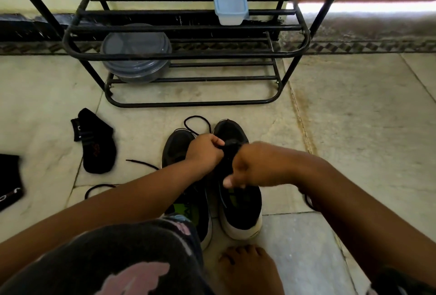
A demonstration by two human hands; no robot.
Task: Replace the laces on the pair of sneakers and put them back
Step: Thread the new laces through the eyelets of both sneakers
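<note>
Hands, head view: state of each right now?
Left hand: fingers curled, pinching the black lace over the right sneaker.
Right hand: fingers curled at the same sneaker's lacing; blurred, so what it holds cannot be told.

Two black sneakers with white soles are sitting side by side on the floor in the lower centre of the frame, toes pointing toward the top. The left sneaker (177, 143) is lying partly hidden, showing a green insole near its heel. The right sneaker (245, 202) is standing just beside it, slightly further up. A black lace (197, 121) is looping out above the toes; another black lace (101, 187) is trailing across the floor at left.
</note>
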